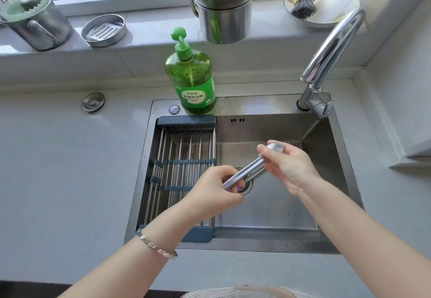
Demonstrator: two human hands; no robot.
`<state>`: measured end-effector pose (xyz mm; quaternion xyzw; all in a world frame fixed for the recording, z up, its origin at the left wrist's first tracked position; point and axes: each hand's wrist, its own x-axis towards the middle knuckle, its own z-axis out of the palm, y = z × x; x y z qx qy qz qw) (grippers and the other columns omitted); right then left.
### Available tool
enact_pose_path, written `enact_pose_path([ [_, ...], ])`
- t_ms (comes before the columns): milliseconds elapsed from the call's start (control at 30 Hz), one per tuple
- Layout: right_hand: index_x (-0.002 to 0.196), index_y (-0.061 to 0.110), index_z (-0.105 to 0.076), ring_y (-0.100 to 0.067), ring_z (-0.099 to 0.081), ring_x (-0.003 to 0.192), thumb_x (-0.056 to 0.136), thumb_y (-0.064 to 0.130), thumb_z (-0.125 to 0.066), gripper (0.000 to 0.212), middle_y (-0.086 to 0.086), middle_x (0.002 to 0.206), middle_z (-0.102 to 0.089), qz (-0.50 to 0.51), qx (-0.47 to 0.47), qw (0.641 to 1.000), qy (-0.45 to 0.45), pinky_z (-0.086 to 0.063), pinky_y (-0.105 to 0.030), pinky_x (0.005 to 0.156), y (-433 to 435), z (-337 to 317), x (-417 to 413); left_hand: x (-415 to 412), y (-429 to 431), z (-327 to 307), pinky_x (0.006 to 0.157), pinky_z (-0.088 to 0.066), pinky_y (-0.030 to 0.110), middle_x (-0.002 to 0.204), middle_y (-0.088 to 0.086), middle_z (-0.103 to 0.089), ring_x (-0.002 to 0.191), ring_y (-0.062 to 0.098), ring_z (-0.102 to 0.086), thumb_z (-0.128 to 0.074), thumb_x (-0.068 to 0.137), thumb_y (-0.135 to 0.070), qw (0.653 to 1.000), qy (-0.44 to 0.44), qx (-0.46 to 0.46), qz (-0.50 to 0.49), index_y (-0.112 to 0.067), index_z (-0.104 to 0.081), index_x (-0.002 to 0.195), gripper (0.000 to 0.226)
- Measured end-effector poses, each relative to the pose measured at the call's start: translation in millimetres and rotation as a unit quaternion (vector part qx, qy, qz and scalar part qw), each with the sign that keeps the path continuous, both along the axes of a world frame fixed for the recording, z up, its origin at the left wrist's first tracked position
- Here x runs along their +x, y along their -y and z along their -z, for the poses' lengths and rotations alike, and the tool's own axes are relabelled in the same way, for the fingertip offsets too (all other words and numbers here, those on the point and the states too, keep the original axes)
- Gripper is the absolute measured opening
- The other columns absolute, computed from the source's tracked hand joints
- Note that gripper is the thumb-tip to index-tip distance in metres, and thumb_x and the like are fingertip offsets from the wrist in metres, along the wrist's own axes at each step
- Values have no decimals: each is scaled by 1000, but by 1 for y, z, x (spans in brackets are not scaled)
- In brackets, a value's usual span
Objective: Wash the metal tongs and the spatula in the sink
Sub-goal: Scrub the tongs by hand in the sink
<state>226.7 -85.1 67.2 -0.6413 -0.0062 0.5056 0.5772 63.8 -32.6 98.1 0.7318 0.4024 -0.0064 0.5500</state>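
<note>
Home kitchen: steel sink (pixel 338 148), faucet (pixel 331 50), dish soap bottle (pixel 191 74), windowsill pots (pixel 224 6).

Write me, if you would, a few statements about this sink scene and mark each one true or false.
1. The left hand and the right hand both hold the metal tongs over the sink. True.
2. The green soap bottle lies inside the sink. False: it stands upright on the sink's rear ledge.
3. A rack sits in the left part of the sink. True.
4. The bracelet is on the right wrist. False: it is on the left wrist.
</note>
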Motion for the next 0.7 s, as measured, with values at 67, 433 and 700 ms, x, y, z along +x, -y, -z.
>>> enact_pose_path([
  [67, 84, 12, -59, -3, -62, 50, 81, 6, -68, 11, -3, 73, -62, 14, 18, 1000, -6, -54, -15, 58, 1, 2, 8, -4, -2, -2, 70, -51, 18, 73, -8, -60, 66, 4, -57, -67, 74, 4, 998, 27, -49, 6, -13, -67, 81, 19],
  [433, 146, 8, -28, -14, -1, 145, 86, 68, -7, 87, -8, 157, -14, -292, -39, 811, 505, 7, -27, 116, 10, 4, -42, -1, 0, 15, 74, -48, 38, 80, 11, -53, 76, 16, -53, -64, 77, -13, 996, 81, -32, -15, -4, -46, 80, 21],
  [700, 146, 4, -20, -15, -11, 144, 87, 69, -9, 89, -6, 154, -20, -460, 162, 644, 589, -2, -27, 118, 24, -25, -57, 9, 25, -1, 106, -40, 31, 113, 2, -60, 103, -8, -55, -61, 87, -14, 921, 355, 75, -143, 2, -48, 127, 45],
])
